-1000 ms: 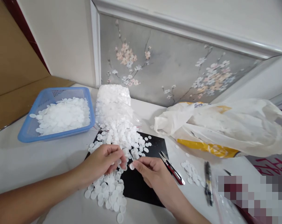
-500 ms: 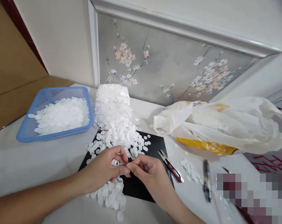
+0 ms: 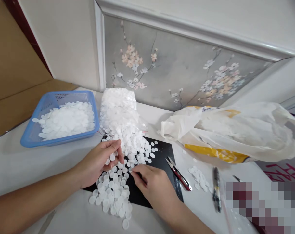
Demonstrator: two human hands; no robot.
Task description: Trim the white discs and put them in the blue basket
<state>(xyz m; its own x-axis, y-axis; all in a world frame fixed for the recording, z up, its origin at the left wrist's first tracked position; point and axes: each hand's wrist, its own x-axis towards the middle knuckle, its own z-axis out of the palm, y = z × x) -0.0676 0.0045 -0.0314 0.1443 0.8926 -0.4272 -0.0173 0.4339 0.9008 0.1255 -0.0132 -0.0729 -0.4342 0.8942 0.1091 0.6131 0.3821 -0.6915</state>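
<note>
My left hand (image 3: 100,159) is curled at the left edge of the black mat (image 3: 163,159), cupping several small white discs (image 3: 112,157) in its fingers. Close to the mat's middle, my right hand (image 3: 153,185) pinches a single white disc (image 3: 130,169) between thumb and forefinger. A loose heap of white discs (image 3: 115,198) lies between the hands and spills over the mat's near edge. Behind them, a clear plastic bag (image 3: 119,107) full of the same discs pours out onto the mat.
At left stands a blue basket (image 3: 62,139) partly filled with discs. Red-handled thread snips (image 3: 180,177) lie by the mat's right edge. Farther right are a small disc pile (image 3: 199,178), a pen (image 3: 216,188) and a white-and-yellow plastic bag (image 3: 215,152). A flowered panel (image 3: 162,71) rises behind.
My hands were together over the mat and have parted. The left moved left and up, turning its held discs into view; the right moved slightly down and left with a disc.
</note>
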